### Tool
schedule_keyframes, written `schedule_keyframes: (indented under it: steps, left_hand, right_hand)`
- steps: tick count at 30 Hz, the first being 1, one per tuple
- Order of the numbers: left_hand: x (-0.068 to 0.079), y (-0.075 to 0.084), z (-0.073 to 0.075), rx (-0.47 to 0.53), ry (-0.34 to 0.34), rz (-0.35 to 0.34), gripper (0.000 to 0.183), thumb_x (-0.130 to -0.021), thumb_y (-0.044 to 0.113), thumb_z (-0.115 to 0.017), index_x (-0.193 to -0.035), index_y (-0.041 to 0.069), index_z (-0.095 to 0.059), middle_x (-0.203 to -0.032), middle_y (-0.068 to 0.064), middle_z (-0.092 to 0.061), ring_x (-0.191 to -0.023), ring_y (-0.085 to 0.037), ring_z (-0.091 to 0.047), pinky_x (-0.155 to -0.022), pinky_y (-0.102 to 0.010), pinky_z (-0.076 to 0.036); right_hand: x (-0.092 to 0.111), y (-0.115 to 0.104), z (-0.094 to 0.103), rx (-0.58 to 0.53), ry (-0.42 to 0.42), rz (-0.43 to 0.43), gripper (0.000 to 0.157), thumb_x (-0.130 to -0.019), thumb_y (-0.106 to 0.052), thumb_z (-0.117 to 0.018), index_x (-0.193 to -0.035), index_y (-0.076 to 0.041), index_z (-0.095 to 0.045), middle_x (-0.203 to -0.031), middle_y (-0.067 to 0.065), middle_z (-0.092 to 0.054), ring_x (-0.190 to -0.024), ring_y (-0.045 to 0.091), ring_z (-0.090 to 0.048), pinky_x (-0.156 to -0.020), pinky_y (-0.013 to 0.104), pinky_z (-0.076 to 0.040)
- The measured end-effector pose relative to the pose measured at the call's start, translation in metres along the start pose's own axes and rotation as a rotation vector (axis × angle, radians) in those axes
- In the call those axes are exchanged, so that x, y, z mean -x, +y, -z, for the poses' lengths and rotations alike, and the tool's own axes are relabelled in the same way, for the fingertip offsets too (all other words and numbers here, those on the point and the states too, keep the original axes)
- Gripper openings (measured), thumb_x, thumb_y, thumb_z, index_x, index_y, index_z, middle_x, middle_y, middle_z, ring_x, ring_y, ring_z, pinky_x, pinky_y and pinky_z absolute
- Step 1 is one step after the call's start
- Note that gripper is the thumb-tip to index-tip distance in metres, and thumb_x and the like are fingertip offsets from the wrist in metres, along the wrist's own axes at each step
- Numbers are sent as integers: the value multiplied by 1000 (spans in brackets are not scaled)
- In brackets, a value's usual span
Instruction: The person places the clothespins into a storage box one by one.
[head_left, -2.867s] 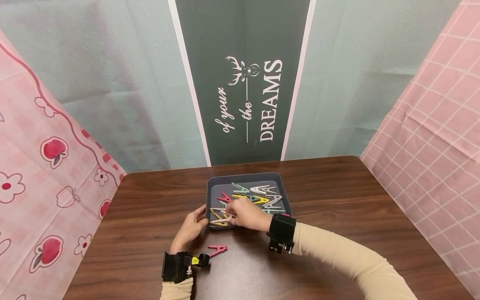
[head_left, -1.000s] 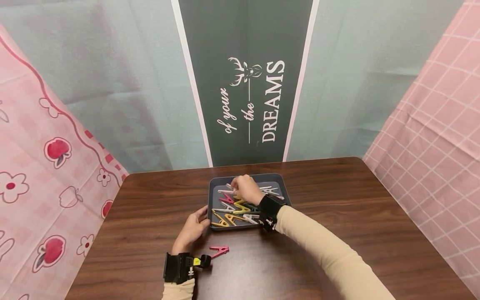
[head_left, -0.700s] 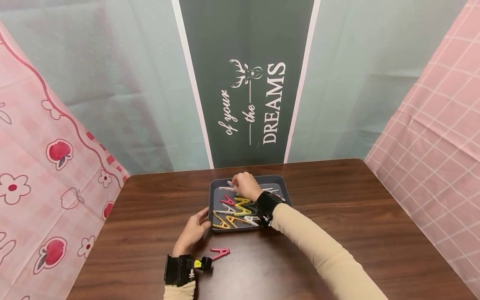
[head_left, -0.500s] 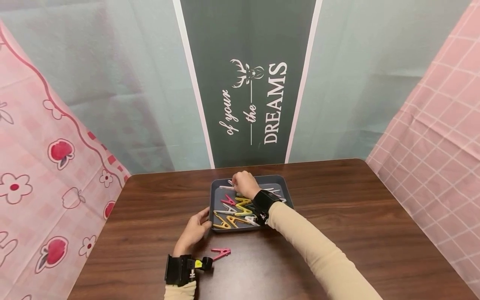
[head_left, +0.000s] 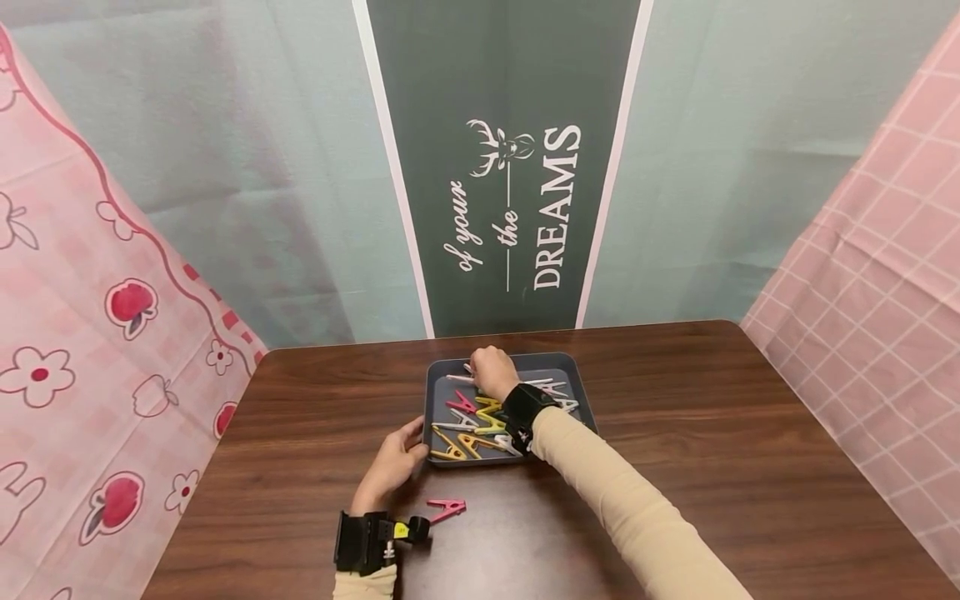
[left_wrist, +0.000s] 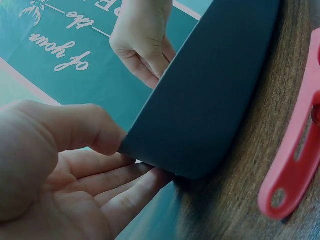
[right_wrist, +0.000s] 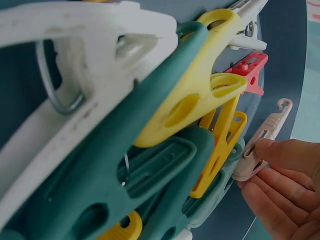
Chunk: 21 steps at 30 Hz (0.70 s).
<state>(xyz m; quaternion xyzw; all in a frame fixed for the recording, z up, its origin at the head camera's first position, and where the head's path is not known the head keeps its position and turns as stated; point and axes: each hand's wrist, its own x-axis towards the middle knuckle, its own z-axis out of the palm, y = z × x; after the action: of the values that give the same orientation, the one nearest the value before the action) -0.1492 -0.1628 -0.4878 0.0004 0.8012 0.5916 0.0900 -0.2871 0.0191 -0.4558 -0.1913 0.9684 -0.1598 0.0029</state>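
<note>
A grey tray [head_left: 432, 400] holds several clothespins in white, yellow, green, red and orange. At its near left corner my left hand [head_left: 392, 460] grips the edge; the left wrist view shows the thumb at the rim and fingers against the wall [left_wrist: 200, 95]. Over the far left part of the tray, my right hand [head_left: 495, 372] pinches a pale pink clothespin [right_wrist: 267, 127] between thumb and fingers. Green [right_wrist: 105, 165] and yellow clothespins [right_wrist: 200, 80] lie close by in the right wrist view. The right hand and forearm hide part of the tray in the head view.
One red clothespin [head_left: 447, 508] lies on the brown wooden table [head_left: 675, 400], in front of the tray and beside the left wrist's camera. Patterned cloths [head_left: 300, 167] stand behind the table and on both sides.
My right hand has moved from the tray's near left corner to its far left, carrying the pale clothespin. It has barely shifted in the last second. The left hand stays on the tray.
</note>
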Motion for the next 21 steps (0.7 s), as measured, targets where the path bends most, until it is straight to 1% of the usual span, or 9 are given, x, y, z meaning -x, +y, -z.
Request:
schedule_keyframes:
  steps: [4,9,14,18,21]
  left_hand:
    - [1,1,-1,1,4,4,57,-88,-8,-48,-143,-11,-35,-137,-33,-52,-127,-40,-54,-92,-26,-51]
    - [0,1,-2,-13,6,0,57,-88,-7,-49,-143,-9,-36,-136,-32,-53,-127,-40,-54,-98,-37,-52]
    - [0,1,-3,7,-5,0,57,-89,-8,-48,-144,-10,-35,-137,-33,-51,-127,-41,-54,-99,-39,-52]
    - [-1,0,-2,17,-8,-2,56,-89,-8,-47,-144,-11,-34,-138,-35,-49,-127,-42,-54,-99,-39,-53]
    - [-2,0,-1,4,-5,-6,56,-89,-8,-47,-143,-12,-34,-138,-35,-49,-126,-43,-54,-98,-37,-53]
  right_hand:
    - [0,-2,-1,24,8,17,5,-79,-7,-76,-76,-6,-72,-75,6,-71,-71,20,-65,-65,32,-54]
    - [1,-2,-3,70,22,21,11,-81,-7,-72,-71,-7,-69,-72,6,-70,-68,21,-65,-60,32,-52]
    - [3,0,-4,112,4,-7,12,-87,-6,-65,-77,-5,-70,-78,10,-71,-73,23,-68,-61,34,-56]
    - [5,3,-4,125,2,-30,9,-88,-7,-63,-84,-3,-71,-84,13,-73,-77,26,-69,-64,37,-58]
    - [6,4,-4,119,-6,-36,9,-89,-7,-63,-86,-3,-70,-86,13,-72,-78,27,-69,-65,37,-58]
